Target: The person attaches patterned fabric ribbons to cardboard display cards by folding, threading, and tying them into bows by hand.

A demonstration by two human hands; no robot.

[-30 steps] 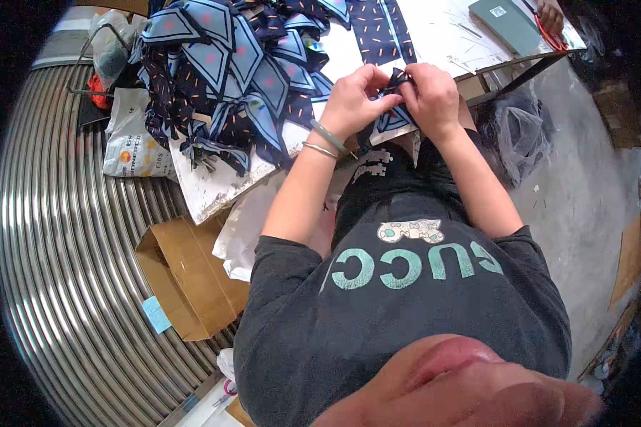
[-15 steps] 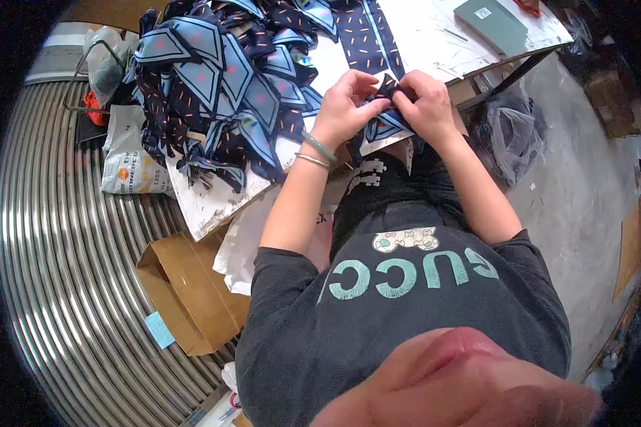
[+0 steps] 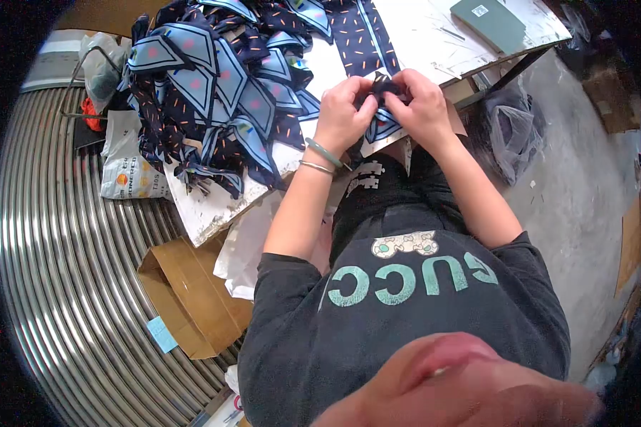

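Observation:
My left hand (image 3: 342, 117), with bangles at the wrist, pinches the end of a navy and pale blue printed fabric strip (image 3: 383, 127). Opposite it, my right hand (image 3: 421, 107) grips the same strip, thumbs close together over the dark bunched cloth. The exact fold under my fingertips is hidden. Below the hands, the strip's blue striped part lies over a pale pointed piece (image 3: 406, 151) at the table's near edge. Beyond them, a flat length of navy cloth with orange dashes (image 3: 360, 43) stretches away across the white table (image 3: 420, 35).
A large heap of similar pointed fabric strips (image 3: 214, 85) covers the table's left side. A grey-green flat box (image 3: 488, 25) lies at the far right. An open cardboard box (image 3: 196, 299) stands below left, and a clear plastic bag (image 3: 513, 135) sits right of the table.
Both hands stay on the strip and shift only slightly, my right thumb now lying further in over the bunched cloth. The whole view has moved a little.

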